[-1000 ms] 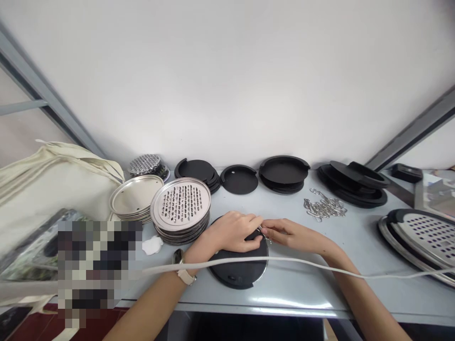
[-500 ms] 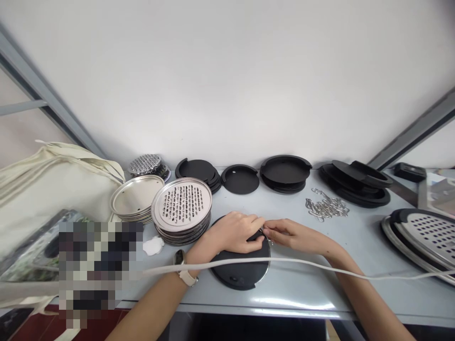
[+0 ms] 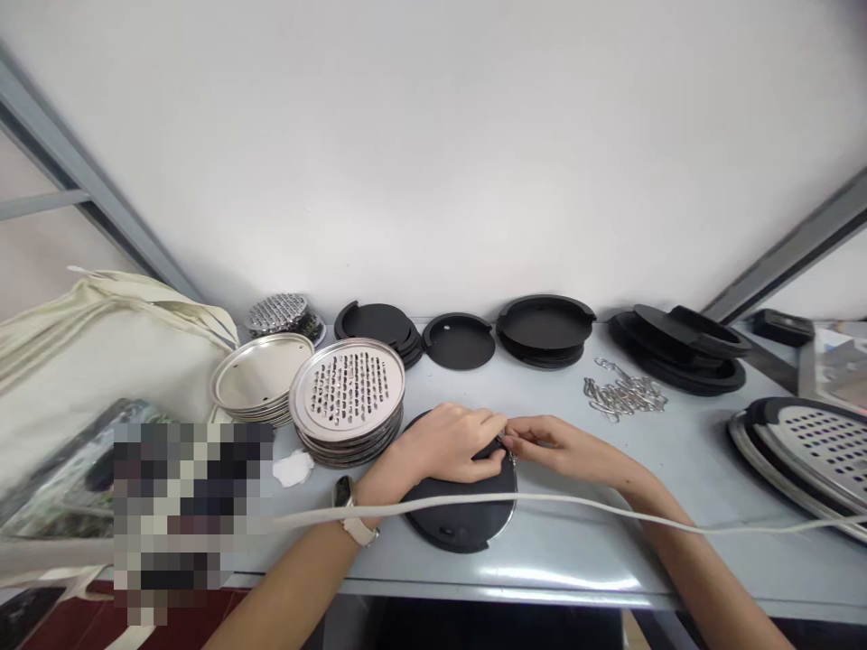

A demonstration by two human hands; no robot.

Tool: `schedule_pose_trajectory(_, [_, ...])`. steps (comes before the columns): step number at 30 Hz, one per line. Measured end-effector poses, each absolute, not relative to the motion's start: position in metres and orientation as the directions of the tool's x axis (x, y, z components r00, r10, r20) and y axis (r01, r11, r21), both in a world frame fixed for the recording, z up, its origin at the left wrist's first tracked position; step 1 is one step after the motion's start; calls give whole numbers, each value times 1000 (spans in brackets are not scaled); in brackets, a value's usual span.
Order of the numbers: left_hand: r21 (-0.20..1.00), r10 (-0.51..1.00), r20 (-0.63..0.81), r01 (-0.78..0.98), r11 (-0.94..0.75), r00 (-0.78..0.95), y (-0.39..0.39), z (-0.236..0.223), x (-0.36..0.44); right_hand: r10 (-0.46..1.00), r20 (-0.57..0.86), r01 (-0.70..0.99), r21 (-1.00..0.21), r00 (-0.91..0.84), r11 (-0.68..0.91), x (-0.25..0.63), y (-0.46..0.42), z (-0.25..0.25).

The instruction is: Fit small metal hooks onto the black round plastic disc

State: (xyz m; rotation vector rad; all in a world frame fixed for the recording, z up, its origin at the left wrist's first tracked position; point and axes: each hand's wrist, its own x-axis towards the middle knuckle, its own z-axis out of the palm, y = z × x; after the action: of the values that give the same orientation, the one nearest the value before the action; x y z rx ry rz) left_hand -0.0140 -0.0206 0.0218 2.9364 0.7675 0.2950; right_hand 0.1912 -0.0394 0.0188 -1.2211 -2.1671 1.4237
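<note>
A round black disc (image 3: 461, 516) with a thin metal rim lies on the table in front of me. My left hand (image 3: 452, 442) rests across its upper part, fingers closed over the far right edge. At that same edge, my right hand (image 3: 555, 449) pinches a small shiny metal wire clip (image 3: 513, 459), mostly hidden by the fingertips. More wire clips (image 3: 624, 394) lie in a loose pile beyond my right hand. Beside my left forearm stands a stack of round grater plates (image 3: 349, 393), the top one silver with raised teeth.
Plain metal discs (image 3: 261, 372) are stacked at left, near a pale fabric bag (image 3: 122, 334). Black round holders (image 3: 545, 325) line the wall. Perforated plates (image 3: 819, 447) lie at the right edge. A white cable (image 3: 575, 498) crosses in front of my forearms.
The wire clip has turned at the disc's edge and now shows closer to the rim. Both hands stay at the same spot. The view has shifted slightly.
</note>
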Motion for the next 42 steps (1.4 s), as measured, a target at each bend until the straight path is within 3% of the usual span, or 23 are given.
schedule_pose_trajectory(18, [156, 499, 171, 476, -865, 850, -21, 20, -13, 784, -196, 440, -891, -589, 108, 196, -40, 14])
schedule_pose_trajectory(27, [170, 502, 160, 477, -862, 850, -21, 22, -13, 801, -199, 509, -848, -564, 148, 192, -43, 19])
schedule_pose_trajectory(42, [139, 504, 154, 486, -863, 850, -22, 22, -13, 767, -182, 478, -859, -615, 180, 192, -41, 19])
